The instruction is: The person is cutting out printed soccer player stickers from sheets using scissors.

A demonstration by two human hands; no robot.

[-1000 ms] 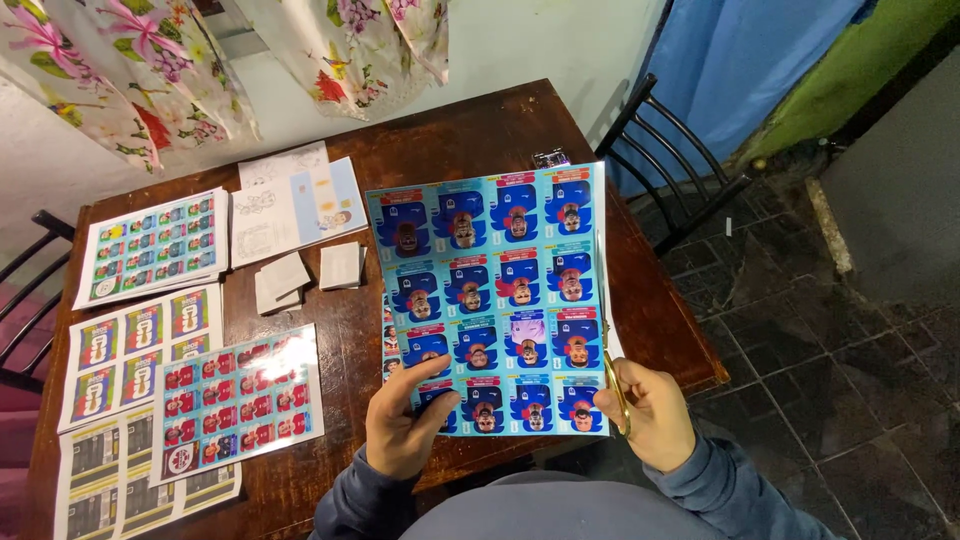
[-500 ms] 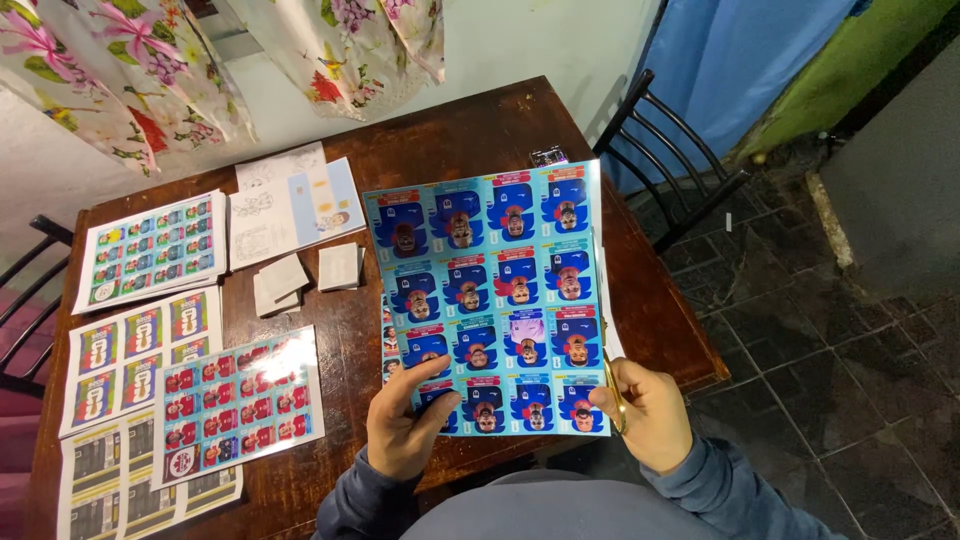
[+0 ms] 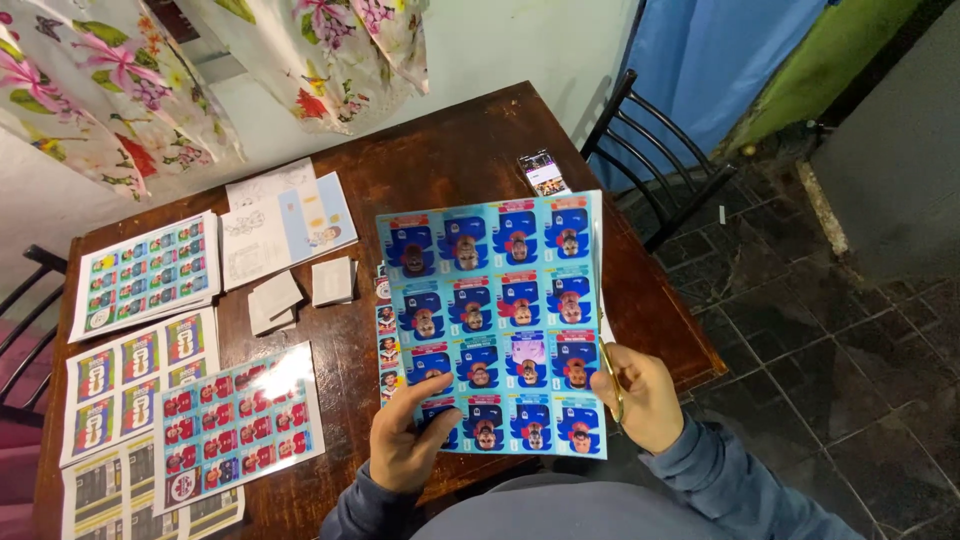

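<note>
- The large glossy blue sheet printed with rows of small portrait cards [image 3: 495, 320] is lifted clear of the brown wooden table [image 3: 450, 160] and tilted up toward the head camera, so its near edge sits in both hands where it can be worked on
- The left hand [image 3: 405, 445] pinches the sheet's lower left corner, thumb on the printed face and fingers behind, which keeps the floppy sheet taut and flat
- The right hand [image 3: 640, 395] is closed around a pair of yellow-handled scissors [image 3: 612, 385] at the sheet's right edge; the blades point up along that edge, and whether they are parted cannot be told
- A narrow strip of similar cards [image 3: 386, 335] shows just behind the sheet's left edge, resting on the table
- Other printed sheets lie flat and spread out to the left, within reach: a red-card sheet [image 3: 240, 420], a green and yellow sheet [image 3: 130, 380] and a pale multicoloured sheet [image 3: 145, 275]
- Small stacks of plain grey cards [image 3: 300, 290] sit together mid-table, and a phone [image 3: 545, 172] lies beyond the sheet, near the black metal chair [image 3: 650, 150]
</note>
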